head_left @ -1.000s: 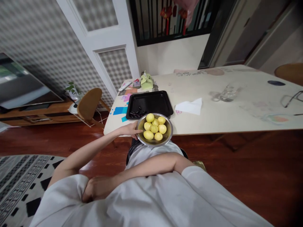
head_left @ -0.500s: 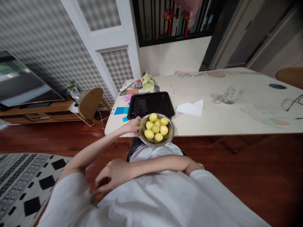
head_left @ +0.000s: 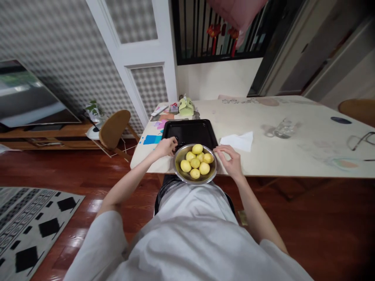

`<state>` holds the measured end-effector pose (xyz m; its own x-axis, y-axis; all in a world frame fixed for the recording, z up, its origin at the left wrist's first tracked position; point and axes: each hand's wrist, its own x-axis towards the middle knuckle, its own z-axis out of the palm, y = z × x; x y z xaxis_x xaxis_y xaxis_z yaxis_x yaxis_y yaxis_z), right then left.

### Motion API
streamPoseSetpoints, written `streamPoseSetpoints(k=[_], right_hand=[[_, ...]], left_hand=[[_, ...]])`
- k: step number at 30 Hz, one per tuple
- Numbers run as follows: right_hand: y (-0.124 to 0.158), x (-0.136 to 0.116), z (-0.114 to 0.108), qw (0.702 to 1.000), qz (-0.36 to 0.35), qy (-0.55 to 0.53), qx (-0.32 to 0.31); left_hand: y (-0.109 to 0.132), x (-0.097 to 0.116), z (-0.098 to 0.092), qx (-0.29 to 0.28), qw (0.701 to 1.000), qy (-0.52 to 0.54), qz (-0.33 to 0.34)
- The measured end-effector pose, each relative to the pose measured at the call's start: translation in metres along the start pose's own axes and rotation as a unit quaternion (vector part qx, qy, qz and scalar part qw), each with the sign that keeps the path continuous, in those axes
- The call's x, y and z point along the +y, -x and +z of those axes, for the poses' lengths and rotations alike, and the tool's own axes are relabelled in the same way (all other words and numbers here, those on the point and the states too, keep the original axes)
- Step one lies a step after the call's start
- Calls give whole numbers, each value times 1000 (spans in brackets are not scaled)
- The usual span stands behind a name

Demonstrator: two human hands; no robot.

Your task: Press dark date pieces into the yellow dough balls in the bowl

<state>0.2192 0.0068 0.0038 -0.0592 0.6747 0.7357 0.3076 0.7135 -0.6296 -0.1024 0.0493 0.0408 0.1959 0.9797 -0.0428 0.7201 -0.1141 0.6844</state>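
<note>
- Eight lemons [head_left: 195, 162] show, heaped together in a metal bowl [head_left: 211, 168].
- The bowl is at the near edge of the table [head_left: 263, 162], its near rim reaching past that edge, right in front of the person; its underside is hidden, so what bears its weight cannot be told.
- The left hand [head_left: 166, 147] is beside the bowl's left rim, over the tray's near corner, fingers curled; whether it grips anything cannot be told.
- The right hand [head_left: 231, 159] is at the right rim, fingers stretched toward it; whether they touch or grasp the metal cannot be told.
- Just behind the bowl lies a black tray [head_left: 196, 132]; its near left part is partly covered by the left hand, and what lies there is too dark to tell.
- Right of the tray, a sheet of white paper [head_left: 238, 141] lies on the pale, drawn-on tabletop, with a clear glass mug [head_left: 284, 128] farther right and eyeglasses [head_left: 363, 139] near the right side.
- A green box [head_left: 186, 107] and a white remote [head_left: 159, 111] sit at the far left corner.
- Left of the table are a wooden chair [head_left: 115, 128], a television [head_left: 32, 95] and a patterned rug [head_left: 48, 226] on reddish wooden floor [head_left: 102, 168].
</note>
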Motion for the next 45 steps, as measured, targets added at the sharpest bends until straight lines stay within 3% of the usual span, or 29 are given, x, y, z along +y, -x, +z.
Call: streamPoseSetpoints(k=[4,7,10,16,20,24,27,30,36,45], right_hand=[[13,36,-4,999,-17,-15,-23],[23,47,-1,998,-20,-31,-44],[27,51,1,998,-21,-40,-51],[26,50,3,997,-9,-20,-68],[25,49,4,997,-10,-8,-76],[26,51,5,997,-13,-2,-73],[26,52,7,998,-15,1,-67],[25,53,9,998,-5,10,-70],[24,55,11,997,-7,16,-78],[24,57,11,996,-28,17,-77]], left_hand=[[-32,-12,-16,132,985,-96,50],[-58,-23,-11,93,975,-162,119],[-76,-32,3,43,974,-175,137],[-85,-35,14,93,974,-180,99],[-70,-20,8,139,972,-167,85],[-26,8,12,172,974,-48,139],[12,31,26,156,965,22,208],[32,45,43,92,967,5,238],[30,43,63,48,971,-6,234],[29,37,62,29,970,12,239]])
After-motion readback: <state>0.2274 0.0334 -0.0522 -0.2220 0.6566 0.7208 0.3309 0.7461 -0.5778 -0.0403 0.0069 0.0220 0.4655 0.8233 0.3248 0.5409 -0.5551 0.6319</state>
